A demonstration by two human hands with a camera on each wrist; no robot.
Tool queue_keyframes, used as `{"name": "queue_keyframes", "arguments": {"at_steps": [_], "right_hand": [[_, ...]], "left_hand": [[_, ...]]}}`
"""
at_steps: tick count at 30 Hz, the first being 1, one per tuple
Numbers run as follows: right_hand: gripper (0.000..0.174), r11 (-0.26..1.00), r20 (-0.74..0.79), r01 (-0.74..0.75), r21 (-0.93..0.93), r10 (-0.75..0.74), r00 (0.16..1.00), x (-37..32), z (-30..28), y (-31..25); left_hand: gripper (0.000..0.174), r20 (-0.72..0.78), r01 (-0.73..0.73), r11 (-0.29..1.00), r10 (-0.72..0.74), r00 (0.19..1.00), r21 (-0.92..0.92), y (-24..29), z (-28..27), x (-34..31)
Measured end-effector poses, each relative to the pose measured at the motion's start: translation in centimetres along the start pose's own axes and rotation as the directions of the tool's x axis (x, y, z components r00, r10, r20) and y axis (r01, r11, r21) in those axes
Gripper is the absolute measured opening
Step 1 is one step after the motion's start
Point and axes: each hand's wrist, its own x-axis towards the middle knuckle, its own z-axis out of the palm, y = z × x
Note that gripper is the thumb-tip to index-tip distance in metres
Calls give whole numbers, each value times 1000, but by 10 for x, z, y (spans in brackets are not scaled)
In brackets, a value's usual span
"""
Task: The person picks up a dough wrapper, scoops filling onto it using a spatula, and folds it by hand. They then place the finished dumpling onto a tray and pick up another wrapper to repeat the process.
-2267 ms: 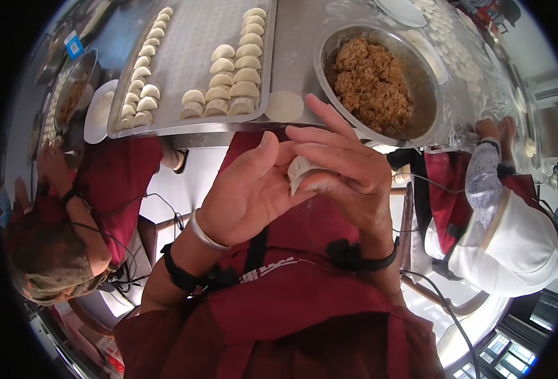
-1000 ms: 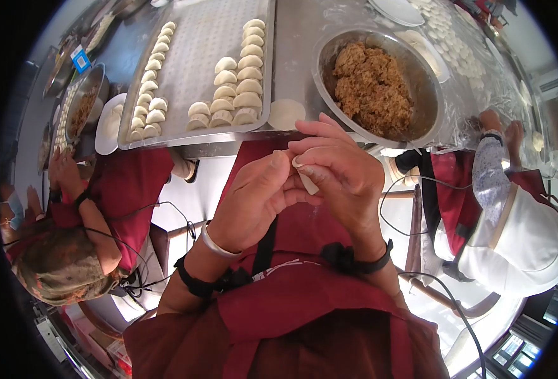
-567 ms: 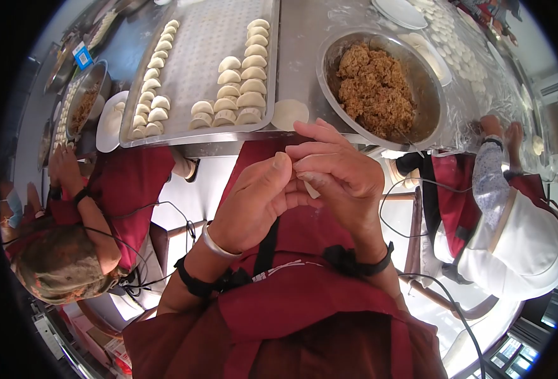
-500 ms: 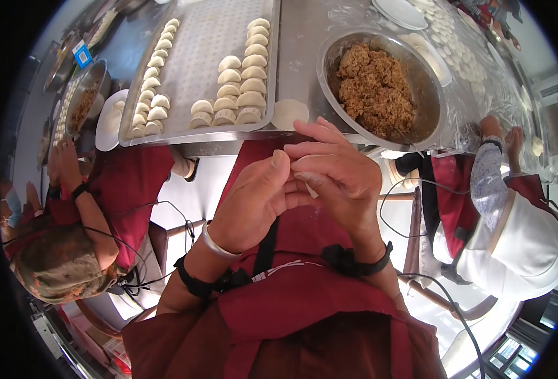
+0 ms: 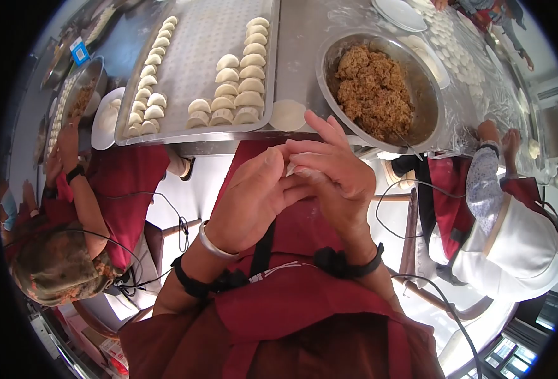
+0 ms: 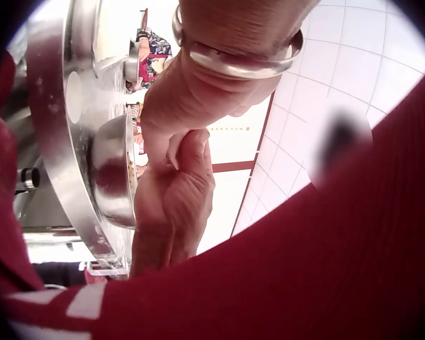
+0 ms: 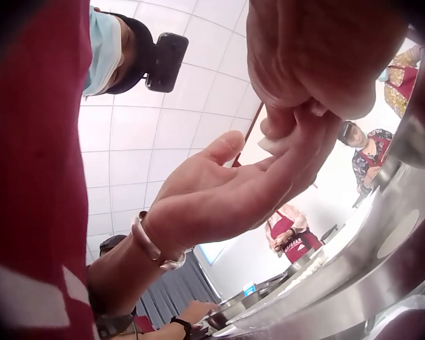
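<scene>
Over my dark red cloth apron [image 5: 301, 235], my right hand [image 5: 337, 182] pinches a small white bit of dough [image 7: 273, 146]. My left hand [image 5: 249, 201], with a round silver bracelet [image 5: 212, 244], has its fingers there too; I can't tell if they grip. Past my hands, a flat white dough circle [image 5: 288, 115] lies between a long metal tray [image 5: 194, 79] of white dumplings [image 5: 251, 71] and a round metal bowl [image 5: 428, 104] of brown filling [image 5: 373, 88].

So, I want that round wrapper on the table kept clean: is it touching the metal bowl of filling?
Apart: the head view shows a strip of bare tabletop between the wrapper and the bowl.
</scene>
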Motion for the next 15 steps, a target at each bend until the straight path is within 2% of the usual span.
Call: {"name": "queue_keyframes", "arguments": {"at_steps": [2, 4, 6, 8, 11, 14, 15], "right_hand": [[19, 993, 54, 41, -108, -36, 998, 4, 0, -3], [19, 995, -95, -70, 65, 76, 993, 6, 11, -13], [22, 984, -158, -115, 137, 136, 978, 6, 14, -16], [26, 988, -152, -115, 99, 129, 980, 5, 12, -15], [33, 999, 7, 42, -30, -42, 999, -1, 3, 5], [34, 983, 75, 55, -174, -42, 996, 5, 2, -3], [33, 992, 4, 19, -127, -18, 1000, 7, 5, -7]], "left_hand": [[48, 4, 1, 999, -1, 1000, -41, -1, -2, 3], [46, 30, -9, 997, 11, 999, -82, 0, -3, 4], [44, 74, -24, 991, 33, 997, -129, 1, -2, 4], [47, 32, -47, 993, 51, 998, -112, -1, 1, 2], [45, -25, -55, 997, 54, 998, -58, 0, 7, 3], [42, -18, -42, 998, 41, 999, -53, 0, 6, 7], [41, -4, -36, 997, 36, 999, -61, 0, 5, 9]]}}
